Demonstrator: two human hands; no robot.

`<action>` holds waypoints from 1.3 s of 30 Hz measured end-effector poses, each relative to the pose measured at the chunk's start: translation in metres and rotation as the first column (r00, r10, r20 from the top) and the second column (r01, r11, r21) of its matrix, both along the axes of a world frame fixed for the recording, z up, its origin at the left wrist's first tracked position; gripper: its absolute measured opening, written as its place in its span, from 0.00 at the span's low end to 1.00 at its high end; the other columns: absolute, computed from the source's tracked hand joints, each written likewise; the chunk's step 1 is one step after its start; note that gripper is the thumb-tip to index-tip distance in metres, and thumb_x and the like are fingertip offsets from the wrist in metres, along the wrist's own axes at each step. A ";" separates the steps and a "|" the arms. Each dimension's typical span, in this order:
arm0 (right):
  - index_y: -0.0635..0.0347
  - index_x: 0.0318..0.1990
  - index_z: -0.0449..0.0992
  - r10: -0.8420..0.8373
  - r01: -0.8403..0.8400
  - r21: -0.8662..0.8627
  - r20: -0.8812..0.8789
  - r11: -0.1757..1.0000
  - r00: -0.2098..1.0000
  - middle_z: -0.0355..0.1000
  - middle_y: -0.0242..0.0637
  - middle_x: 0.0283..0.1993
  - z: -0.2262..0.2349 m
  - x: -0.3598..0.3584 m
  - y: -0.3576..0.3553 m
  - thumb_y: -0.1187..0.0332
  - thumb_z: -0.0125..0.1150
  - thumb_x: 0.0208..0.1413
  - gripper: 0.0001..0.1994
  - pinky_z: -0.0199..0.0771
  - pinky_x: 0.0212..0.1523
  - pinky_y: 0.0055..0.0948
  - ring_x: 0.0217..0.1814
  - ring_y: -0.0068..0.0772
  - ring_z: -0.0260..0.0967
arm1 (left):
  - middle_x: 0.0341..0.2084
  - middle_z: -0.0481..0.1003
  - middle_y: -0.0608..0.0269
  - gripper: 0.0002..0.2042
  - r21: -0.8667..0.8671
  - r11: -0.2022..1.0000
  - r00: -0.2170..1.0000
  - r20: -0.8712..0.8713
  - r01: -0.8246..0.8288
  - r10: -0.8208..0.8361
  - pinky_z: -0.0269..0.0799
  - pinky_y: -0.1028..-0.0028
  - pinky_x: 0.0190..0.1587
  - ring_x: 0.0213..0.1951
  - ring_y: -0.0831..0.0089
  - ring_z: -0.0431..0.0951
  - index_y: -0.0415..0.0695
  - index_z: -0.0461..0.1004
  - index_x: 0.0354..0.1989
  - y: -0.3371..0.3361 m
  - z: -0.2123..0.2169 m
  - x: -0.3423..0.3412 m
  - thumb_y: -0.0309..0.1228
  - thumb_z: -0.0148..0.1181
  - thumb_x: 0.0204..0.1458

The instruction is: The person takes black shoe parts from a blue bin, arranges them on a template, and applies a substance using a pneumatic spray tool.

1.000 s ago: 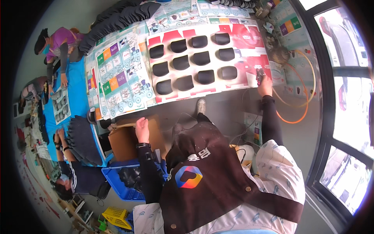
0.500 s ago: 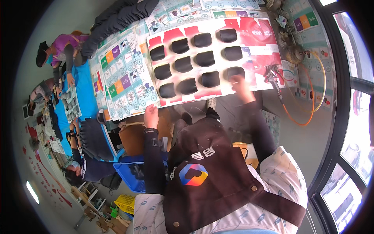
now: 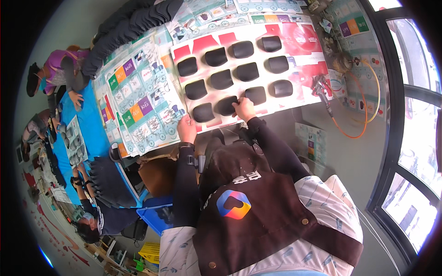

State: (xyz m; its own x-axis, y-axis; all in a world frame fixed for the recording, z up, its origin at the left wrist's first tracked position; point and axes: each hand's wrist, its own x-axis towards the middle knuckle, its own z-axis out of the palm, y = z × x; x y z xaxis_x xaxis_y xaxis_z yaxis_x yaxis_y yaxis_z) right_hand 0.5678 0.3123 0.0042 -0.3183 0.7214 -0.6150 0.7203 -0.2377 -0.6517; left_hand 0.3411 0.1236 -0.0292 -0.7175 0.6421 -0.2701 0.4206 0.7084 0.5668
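A red and white sheet [image 3: 304, 39] lies on the table and carries several black rounded pads in rows. My right hand [image 3: 244, 109] reaches to the front row, its fingers on a black pad [image 3: 226, 105] there, next to another pad [image 3: 256, 95]. My left hand [image 3: 186, 128] rests on the sheet's near left corner, close to the leftmost front pad [image 3: 203, 112], and holds nothing that I can see. Both sleeves are dark, and a brown apron [image 3: 258, 216] fills the lower middle.
A hand tool [image 3: 321, 88] with an orange hose [image 3: 354, 133] lies to the right of the pads. Printed picture sheets [image 3: 138, 106] cover the table's left part. A long stack of black pads [image 3: 129, 27] runs along the far left. Other people work at a blue table [image 3: 90, 124].
My right hand left the hand tool at the right and moved left to the front row of pads. My left hand shifted slightly toward the sheet's corner.
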 end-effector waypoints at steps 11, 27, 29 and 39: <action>0.70 0.40 0.81 -0.108 0.109 0.005 -0.070 0.994 0.992 0.78 0.40 0.20 0.014 -0.008 -0.015 0.66 0.66 0.61 0.12 0.75 0.30 0.32 0.21 0.31 0.79 | 0.44 0.82 0.52 0.15 0.030 1.000 0.967 0.252 0.009 -0.016 0.76 0.67 0.52 0.48 0.62 0.83 0.39 0.77 0.54 0.005 -0.010 -0.015 0.29 0.59 0.60; 0.70 0.39 0.81 -0.072 0.072 0.002 -0.055 0.997 0.996 0.78 0.40 0.22 0.003 -0.017 -0.015 0.66 0.66 0.61 0.12 0.75 0.28 0.30 0.20 0.29 0.78 | 0.45 0.82 0.51 0.15 0.046 0.998 0.936 0.352 -0.030 0.012 0.76 0.69 0.53 0.48 0.65 0.83 0.37 0.76 0.54 0.002 -0.016 -0.017 0.28 0.59 0.61; 0.71 0.41 0.81 -0.087 0.086 -0.013 -0.060 0.996 0.994 0.78 0.39 0.21 0.002 -0.018 -0.016 0.66 0.66 0.61 0.12 0.76 0.30 0.31 0.21 0.30 0.79 | 0.45 0.82 0.51 0.15 0.028 0.999 0.942 0.336 -0.020 0.009 0.76 0.69 0.53 0.48 0.64 0.83 0.37 0.76 0.54 0.002 -0.014 -0.020 0.28 0.59 0.61; 0.71 0.41 0.80 -0.099 0.099 -0.016 -0.036 0.995 0.994 0.78 0.44 0.24 0.003 -0.010 -0.010 0.65 0.68 0.59 0.14 0.78 0.33 0.34 0.24 0.38 0.80 | 0.45 0.82 0.53 0.14 0.040 0.998 0.933 0.357 -0.050 0.032 0.75 0.69 0.52 0.47 0.65 0.82 0.36 0.78 0.53 0.010 -0.008 -0.023 0.28 0.59 0.61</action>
